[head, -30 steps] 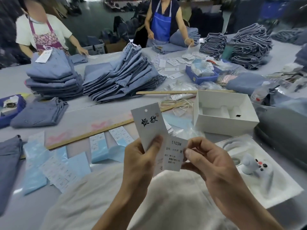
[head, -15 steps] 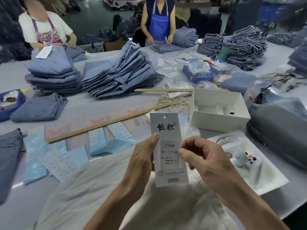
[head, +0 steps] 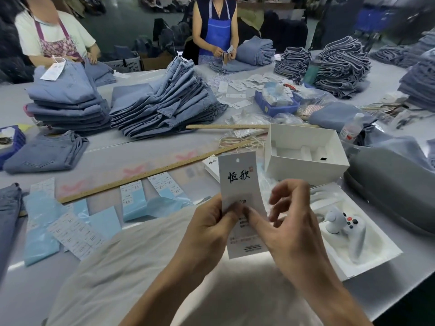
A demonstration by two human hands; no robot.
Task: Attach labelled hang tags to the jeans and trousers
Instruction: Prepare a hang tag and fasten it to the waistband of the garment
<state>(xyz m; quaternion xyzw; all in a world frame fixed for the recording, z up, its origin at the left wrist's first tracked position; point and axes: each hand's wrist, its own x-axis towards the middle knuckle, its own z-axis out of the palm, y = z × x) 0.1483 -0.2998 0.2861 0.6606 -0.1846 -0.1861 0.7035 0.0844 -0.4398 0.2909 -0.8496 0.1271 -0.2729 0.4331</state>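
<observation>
far-left jeans edge: dark denim lies at the table's left border, partly cut off.
blue tray: sits at the left edge, just beside a folded pair of jeans.
label sheets: white printed stickers on pale blue backing, scattered flat on the grey table left of the hands.
left jeans stack: folded blue denim with a tagged pair on top; a person in a floral apron rests hands on it.
wooden ruler: long, lies diagonally from lower left toward the box.
middle jeans pile: tall and leaning, behind the ruler.
white cloth: pale fabric spread under both forearms, nearest the camera.
left hand: fingers curled, thumb pinching the hang tag's left edge near its middle.
hang tag: white card with black brush characters and a punched hole on top, held upright above the white cloth, between both hands.
right hand: thumb pressed on the tag's face next to the left thumb; other fingers spread loose and blurred, so the tag is gripped.
person in blue apron: stands at the far side, handling a tag.
white box: open, right of the tag.
game controller: white, lies in a white moulded tray beside the right hand.
right jeans stacks: folded piles at far right.
</observation>
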